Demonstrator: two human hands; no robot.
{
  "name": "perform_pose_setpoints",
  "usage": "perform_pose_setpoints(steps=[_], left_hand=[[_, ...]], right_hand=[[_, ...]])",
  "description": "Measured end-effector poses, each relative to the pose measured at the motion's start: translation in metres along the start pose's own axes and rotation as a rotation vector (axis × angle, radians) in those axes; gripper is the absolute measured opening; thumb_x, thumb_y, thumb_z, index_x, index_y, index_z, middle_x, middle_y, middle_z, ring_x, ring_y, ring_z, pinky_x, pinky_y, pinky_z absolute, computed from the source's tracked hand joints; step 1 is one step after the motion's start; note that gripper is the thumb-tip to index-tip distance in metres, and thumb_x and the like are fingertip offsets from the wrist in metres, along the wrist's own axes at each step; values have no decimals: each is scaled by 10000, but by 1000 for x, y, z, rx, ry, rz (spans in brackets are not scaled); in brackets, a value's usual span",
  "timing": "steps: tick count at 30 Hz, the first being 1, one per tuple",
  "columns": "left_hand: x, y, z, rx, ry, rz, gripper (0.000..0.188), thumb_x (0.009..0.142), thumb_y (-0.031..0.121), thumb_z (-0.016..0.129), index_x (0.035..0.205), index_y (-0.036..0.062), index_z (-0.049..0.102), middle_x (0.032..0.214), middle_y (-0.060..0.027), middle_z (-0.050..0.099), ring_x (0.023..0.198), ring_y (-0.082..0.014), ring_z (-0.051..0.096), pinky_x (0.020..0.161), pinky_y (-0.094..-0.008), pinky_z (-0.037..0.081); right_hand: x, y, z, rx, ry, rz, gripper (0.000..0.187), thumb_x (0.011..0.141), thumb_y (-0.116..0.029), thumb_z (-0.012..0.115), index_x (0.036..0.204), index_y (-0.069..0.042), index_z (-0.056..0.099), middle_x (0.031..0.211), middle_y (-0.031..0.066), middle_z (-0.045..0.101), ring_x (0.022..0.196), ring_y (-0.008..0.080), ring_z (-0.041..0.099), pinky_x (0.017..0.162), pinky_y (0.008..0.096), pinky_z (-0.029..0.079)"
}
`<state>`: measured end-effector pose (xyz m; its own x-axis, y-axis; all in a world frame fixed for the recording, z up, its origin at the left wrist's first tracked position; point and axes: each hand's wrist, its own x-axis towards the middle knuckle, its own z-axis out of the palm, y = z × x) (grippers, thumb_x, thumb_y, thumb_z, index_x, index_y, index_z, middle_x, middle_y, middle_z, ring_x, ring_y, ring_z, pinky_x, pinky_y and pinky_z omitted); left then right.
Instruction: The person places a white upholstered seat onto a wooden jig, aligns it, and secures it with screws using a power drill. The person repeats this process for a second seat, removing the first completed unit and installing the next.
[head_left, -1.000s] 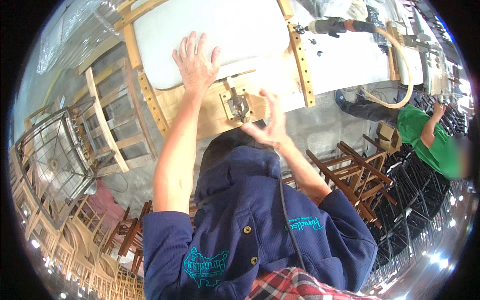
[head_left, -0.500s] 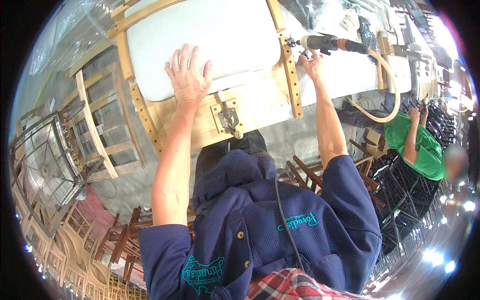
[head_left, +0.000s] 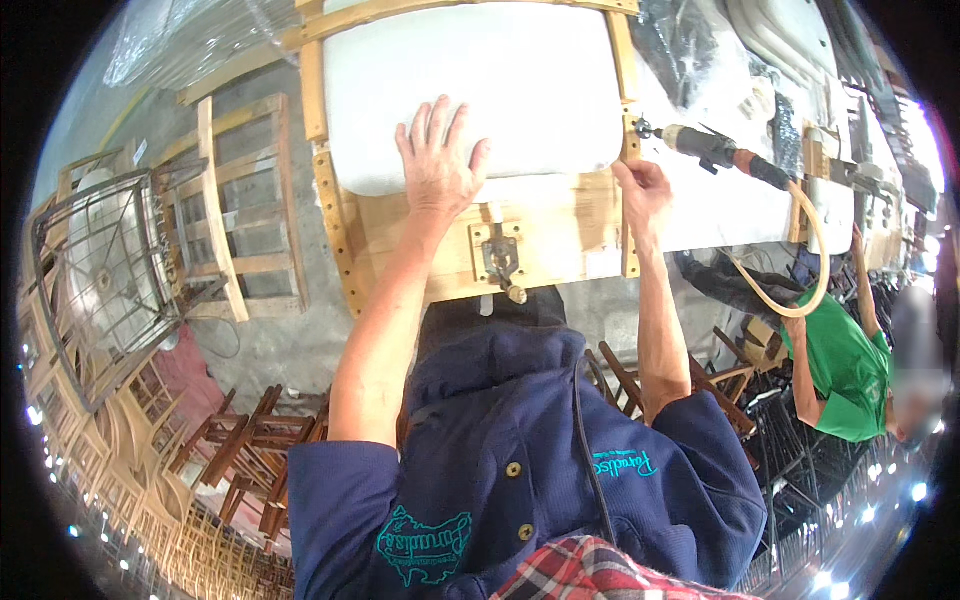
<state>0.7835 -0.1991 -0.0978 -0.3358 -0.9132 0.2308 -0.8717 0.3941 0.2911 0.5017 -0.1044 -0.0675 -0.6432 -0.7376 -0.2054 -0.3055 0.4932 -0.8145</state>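
Note:
A white seat cushion [head_left: 520,70] lies in a light wooden frame [head_left: 335,215] on a workbench in front of me. My left hand [head_left: 437,160] rests flat on the cushion's near edge with its fingers spread, holding nothing. My right hand [head_left: 643,190] is curled on the frame's right rail [head_left: 629,240]. Just beyond it lies a pneumatic tool [head_left: 715,148] with an orange collar, its tip at the rail; a tan hose [head_left: 818,255] loops from it. A metal clamp [head_left: 498,258] sits on the wooden board between my arms.
Another person in a green shirt [head_left: 845,365] works at the right. A bare wooden chair frame [head_left: 235,200] and a wire rack [head_left: 100,260] stand at the left. Stacked dark wooden chairs [head_left: 250,450] fill the floor at lower left and right.
My right hand left the metal clamp, reached up toward the pneumatic tool, then came down onto the frame's right rail. My left hand has stayed flat on the cushion.

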Motion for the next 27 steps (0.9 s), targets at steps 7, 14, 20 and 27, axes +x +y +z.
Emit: perform_pose_setpoints(steps=[7,14,20,27], left_hand=[[12,10,-1,-67,39,17,552,943,429,652,1406,136,585,1526,-125,465,1421,-362,384,1147,-656,259],[3,3,-1,-41,-15,-21,560,952,412,657,1443,159,566,1558,-111,451,1437,-354,386,1154,-640,271],[7,11,-4,-47,-85,-42,586,977,467,612,1476,170,534,1579,-99,417,1471,-341,337,1193,-629,238],[3,3,-6,8,-86,-26,581,974,467,616,1462,162,536,1575,-91,409,1463,-340,338,1194,-618,242]], right_hand=[[70,-97,139,40,-62,-689,96,846,-106,734,897,-26,721,906,165,712,859,340,699,793,406,564],[36,-120,118,11,10,-740,209,897,-134,738,1077,-28,744,1037,150,756,991,302,731,895,373,568],[54,58,-41,-272,209,-9,220,926,-184,710,1086,-35,732,930,138,765,930,259,734,837,390,543],[271,65,-78,-449,201,-175,353,906,-235,579,1139,-23,739,1069,198,755,1034,346,716,914,395,536]])
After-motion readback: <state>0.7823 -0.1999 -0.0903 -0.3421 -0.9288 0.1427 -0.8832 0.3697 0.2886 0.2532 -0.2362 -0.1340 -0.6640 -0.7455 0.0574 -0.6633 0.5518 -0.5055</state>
